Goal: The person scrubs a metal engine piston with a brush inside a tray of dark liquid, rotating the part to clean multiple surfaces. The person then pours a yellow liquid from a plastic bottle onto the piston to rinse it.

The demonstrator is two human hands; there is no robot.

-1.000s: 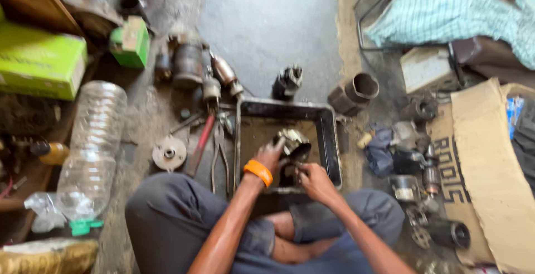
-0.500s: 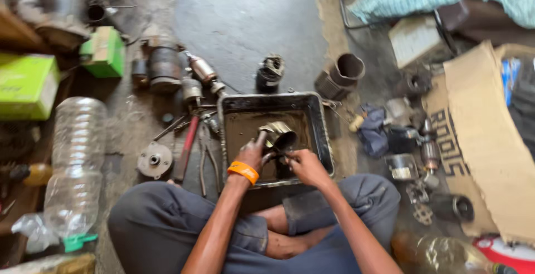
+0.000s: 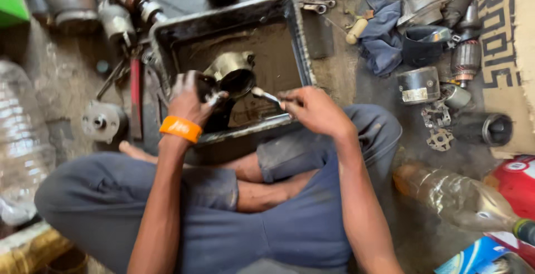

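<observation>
Hands [image 3: 251, 101] over greasy metal tray [image 3: 290, 34]

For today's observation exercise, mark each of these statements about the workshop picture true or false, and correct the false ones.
1. The left hand wears an orange wristband. True.
2. The right hand holds a small brush. True.
3. The metal housing lies on the cardboard. False: it is held over the black tray, at the left hand.
4. The blue rag lies inside the tray. False: it lies on the floor to the right of it.
5. A clear plastic bottle lies by the person's right knee. True.
</observation>
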